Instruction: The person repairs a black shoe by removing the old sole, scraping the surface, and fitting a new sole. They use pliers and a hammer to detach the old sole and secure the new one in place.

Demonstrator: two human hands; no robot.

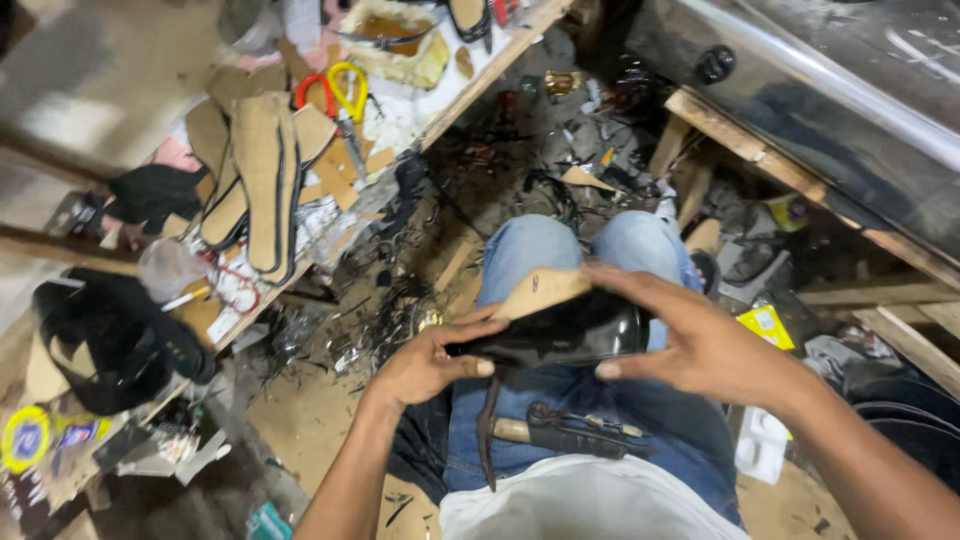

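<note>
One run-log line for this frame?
left hand: grips black shoe upper | right hand: steadies it | lap: hammer | bench: insoles

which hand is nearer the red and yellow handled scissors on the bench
Left. The left hand grips the black shoe upper below the scissors; the right hand is farther right.

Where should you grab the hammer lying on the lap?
Probably by the pale wooden handle, coming down from above. The hammer lies flat across the jeans, its handle end bare and pointing toward the left hand, while the dark metal end is bulkier. Both hands are busy holding the black shoe.
</note>
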